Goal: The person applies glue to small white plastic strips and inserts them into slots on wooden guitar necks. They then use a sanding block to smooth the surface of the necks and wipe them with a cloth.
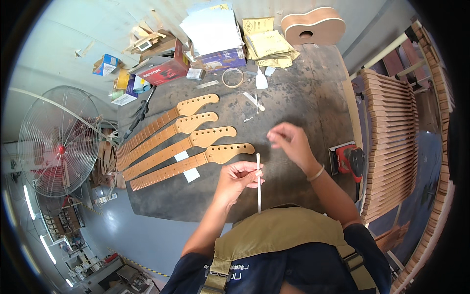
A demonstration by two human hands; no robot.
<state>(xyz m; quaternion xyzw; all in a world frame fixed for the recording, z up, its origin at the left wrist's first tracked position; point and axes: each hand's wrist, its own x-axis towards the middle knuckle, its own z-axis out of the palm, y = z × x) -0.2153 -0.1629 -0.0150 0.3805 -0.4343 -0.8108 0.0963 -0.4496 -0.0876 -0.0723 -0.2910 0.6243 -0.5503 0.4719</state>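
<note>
My left hand [240, 180] pinches a thin, pale, straight strip [259, 193] between thumb and fingers. The strip stands nearly in line with my body, its lower end close to my apron [284, 226]. To the right and a bit farther off, my right hand [292, 143] is raised over the bench with its fingers curled together; whatever they may hold is too small to make out. Left of my hands, several guitar necks [220, 154] lie side by side, headstocks pointing right. White paper pieces [191, 175] show under and beside the nearest necks.
On the dark bench [303, 98] are a tape roll [232, 78], a white glue bottle [261, 79] and a red sander [348, 160]. Boxes [164, 68], sandpaper sheets [269, 41] and a small guitar body [313, 27] line the back. A fan [61, 147] stands left; stacked necks [389, 147] stand right.
</note>
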